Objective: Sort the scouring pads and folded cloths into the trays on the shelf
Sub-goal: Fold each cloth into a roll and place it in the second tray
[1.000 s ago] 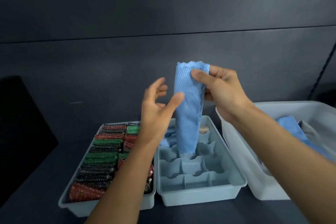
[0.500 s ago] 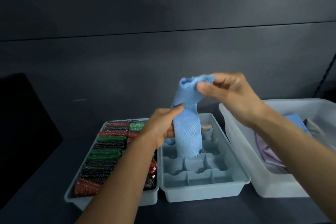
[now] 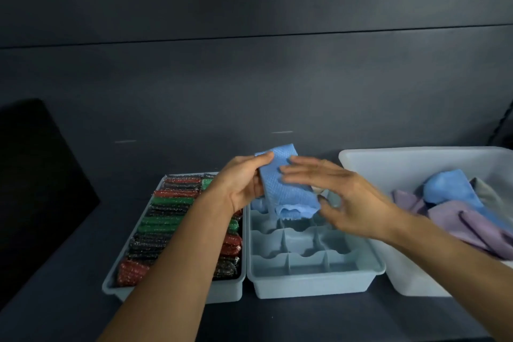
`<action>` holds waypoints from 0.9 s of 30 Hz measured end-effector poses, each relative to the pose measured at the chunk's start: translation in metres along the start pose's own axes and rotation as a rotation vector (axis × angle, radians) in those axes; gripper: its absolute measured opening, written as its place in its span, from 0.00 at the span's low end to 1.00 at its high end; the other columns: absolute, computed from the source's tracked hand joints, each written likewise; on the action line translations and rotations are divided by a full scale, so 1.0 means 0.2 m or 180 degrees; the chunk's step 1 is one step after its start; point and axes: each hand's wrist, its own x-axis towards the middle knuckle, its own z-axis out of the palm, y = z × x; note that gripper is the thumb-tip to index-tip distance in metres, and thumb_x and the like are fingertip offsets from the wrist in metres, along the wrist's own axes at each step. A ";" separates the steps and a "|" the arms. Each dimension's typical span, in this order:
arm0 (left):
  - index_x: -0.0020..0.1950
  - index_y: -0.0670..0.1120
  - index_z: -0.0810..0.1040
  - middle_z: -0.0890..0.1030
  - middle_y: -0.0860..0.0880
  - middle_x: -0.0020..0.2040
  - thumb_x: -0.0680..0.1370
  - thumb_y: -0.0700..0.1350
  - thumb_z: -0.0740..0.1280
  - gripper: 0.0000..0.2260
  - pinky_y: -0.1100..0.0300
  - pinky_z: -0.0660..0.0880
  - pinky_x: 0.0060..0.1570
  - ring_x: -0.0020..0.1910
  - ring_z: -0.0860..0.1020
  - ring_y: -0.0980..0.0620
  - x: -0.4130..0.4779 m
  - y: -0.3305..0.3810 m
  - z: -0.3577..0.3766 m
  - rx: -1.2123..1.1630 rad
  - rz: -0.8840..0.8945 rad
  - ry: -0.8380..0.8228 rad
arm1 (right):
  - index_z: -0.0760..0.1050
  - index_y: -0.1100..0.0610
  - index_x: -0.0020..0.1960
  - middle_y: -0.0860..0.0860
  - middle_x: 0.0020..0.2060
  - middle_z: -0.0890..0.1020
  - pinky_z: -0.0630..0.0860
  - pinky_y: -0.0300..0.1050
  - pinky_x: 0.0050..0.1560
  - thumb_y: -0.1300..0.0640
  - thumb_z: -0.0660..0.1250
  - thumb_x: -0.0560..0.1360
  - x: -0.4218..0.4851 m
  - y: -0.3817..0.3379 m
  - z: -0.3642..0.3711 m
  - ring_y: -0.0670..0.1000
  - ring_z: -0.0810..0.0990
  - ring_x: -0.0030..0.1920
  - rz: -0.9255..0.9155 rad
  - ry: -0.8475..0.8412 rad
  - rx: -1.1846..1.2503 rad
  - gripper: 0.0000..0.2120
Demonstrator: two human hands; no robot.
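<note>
A light blue waffle-textured cloth (image 3: 288,191) is folded over and held above the far end of the divided grey-blue tray (image 3: 313,277). My left hand (image 3: 238,186) grips its left edge with the thumb on top. My right hand (image 3: 341,200), blurred, lies with flat spread fingers against the cloth's right side. Left of that tray stands a second tray (image 3: 111,283) packed with rows of red, green and black glittery scouring pads (image 3: 163,219). Another blue cloth piece (image 3: 256,204) shows in a far compartment behind my left hand.
A large white bin (image 3: 410,286) at the right holds loose blue (image 3: 447,186), lilac (image 3: 472,222) and grey cloths. All containers sit on a dark shelf (image 3: 305,319) with a dark back wall. A black object (image 3: 33,180) stands at the far left.
The cloth has been lowered and folded down from a tall hanging strip. My left hand took hold of its left edge; my right hand let go of the top and opened flat against it.
</note>
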 end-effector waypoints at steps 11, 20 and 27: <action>0.63 0.38 0.76 0.79 0.39 0.57 0.79 0.50 0.65 0.19 0.46 0.79 0.56 0.56 0.80 0.42 0.04 -0.11 0.00 -0.0239 -0.0141 -0.0087 | 0.80 0.48 0.51 0.39 0.51 0.83 0.75 0.51 0.54 0.68 0.71 0.69 0.09 0.01 0.11 0.43 0.79 0.57 0.0122 0.1136 0.0223 0.18; 0.61 0.43 0.80 0.82 0.40 0.59 0.73 0.56 0.71 0.22 0.42 0.76 0.61 0.59 0.80 0.40 -0.06 -0.11 0.05 0.0359 0.0605 -0.0457 | 0.79 0.59 0.54 0.60 0.45 0.85 0.78 0.58 0.48 0.61 0.67 0.77 0.14 0.01 0.06 0.58 0.84 0.43 0.1965 0.0920 0.2798 0.07; 0.53 0.45 0.81 0.84 0.48 0.46 0.78 0.38 0.66 0.07 0.59 0.78 0.41 0.43 0.82 0.54 -0.07 -0.09 0.07 0.0272 0.1102 -0.0235 | 0.82 0.58 0.51 0.62 0.44 0.80 0.69 0.55 0.47 0.62 0.65 0.74 0.11 0.03 0.06 0.60 0.73 0.44 0.1818 0.1064 0.3396 0.09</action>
